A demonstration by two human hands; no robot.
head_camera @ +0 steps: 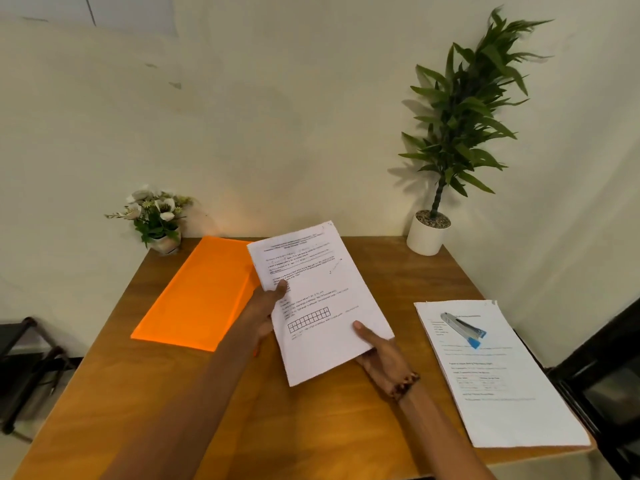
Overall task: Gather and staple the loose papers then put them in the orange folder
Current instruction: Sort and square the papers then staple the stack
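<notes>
Both hands — left hand (pixel 265 308), right hand (pixel 379 355) — grasp a paper stack (pixel 322 299) above the wooden table (pixel 311 427); orange folder (pixel 199 292) left, stapler (pixel 464 329) on sheets (pixel 502 393) right — plants by the far wall.

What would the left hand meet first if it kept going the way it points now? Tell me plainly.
The left hand grips the held papers at their left edge and points up and away toward the far wall. Straight on, it would likely pass over the orange folder's far right corner, then reach the wall; depth is unclear.
</notes>
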